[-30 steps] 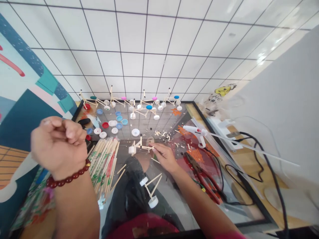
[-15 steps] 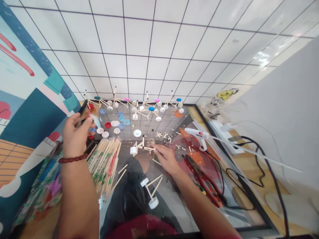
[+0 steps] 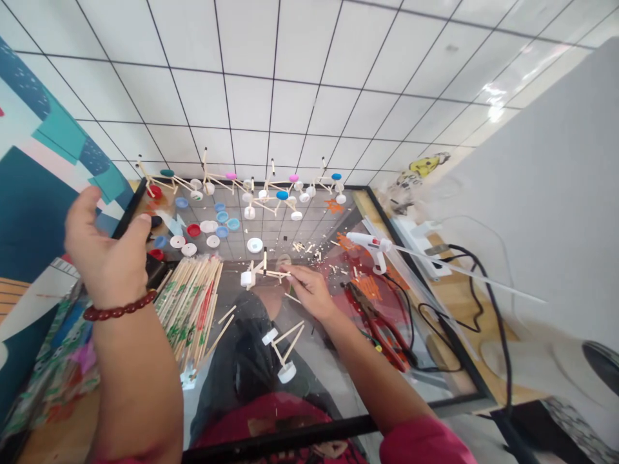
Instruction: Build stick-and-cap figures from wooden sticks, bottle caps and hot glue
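My left hand [image 3: 109,254], with a red bead bracelet on the wrist, is raised at the left beside a dark box [image 3: 157,274]. Its thumb and a finger are spread apart, and I see nothing between them; the other fingers are hidden. The fingers of my right hand [image 3: 309,291] pinch the right end of a small wooden-stick frame [image 3: 273,273]. White bottle-cap wheels [image 3: 247,278] sit at its left end, and a black-tipped stick stands up from it. Closer to me lies another stick frame [image 3: 285,345] with two white caps.
Several finished stick-and-cap models [image 3: 275,200] stand along the back edge. Loose bottle caps [image 3: 222,218] lie at back left, bundled wooden sticks [image 3: 191,309] at left. A glue gun [image 3: 370,248], red-handled pliers [image 3: 377,322], black cables [image 3: 476,293] and stick scraps [image 3: 309,250] are at right.
My left hand has moved left and its thumb and finger have spread wider. My right hand still pinches the stick frame. The whole view has shifted slightly.
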`<state>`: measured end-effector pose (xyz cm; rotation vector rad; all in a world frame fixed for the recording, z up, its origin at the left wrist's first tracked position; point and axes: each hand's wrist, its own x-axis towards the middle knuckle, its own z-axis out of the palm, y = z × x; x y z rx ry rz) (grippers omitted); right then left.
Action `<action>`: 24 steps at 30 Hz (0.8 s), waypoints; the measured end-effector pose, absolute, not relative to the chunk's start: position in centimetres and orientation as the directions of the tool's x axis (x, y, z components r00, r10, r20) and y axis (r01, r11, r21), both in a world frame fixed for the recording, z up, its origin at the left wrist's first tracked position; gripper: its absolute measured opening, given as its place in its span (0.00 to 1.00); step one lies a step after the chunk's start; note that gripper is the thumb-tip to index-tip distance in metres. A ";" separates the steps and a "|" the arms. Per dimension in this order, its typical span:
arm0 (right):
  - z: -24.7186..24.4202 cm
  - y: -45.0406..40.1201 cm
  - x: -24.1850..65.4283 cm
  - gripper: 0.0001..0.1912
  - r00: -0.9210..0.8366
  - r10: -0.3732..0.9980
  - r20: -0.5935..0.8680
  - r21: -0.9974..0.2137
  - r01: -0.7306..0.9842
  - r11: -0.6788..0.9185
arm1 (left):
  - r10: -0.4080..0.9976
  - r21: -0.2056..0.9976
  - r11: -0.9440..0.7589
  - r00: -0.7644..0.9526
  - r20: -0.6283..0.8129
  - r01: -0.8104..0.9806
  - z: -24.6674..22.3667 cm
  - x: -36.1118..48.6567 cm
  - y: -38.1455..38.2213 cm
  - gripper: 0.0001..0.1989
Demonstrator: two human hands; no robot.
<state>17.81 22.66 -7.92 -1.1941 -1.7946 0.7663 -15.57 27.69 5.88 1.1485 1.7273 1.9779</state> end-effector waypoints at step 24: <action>-9.1 22.7 18.4 0.21 -0.225 0.908 0.352 -0.790 0.448 0.418 | 0.967 0.604 0.091 -0.075 -0.245 -0.792 9.6 -12.0 25.8 0.29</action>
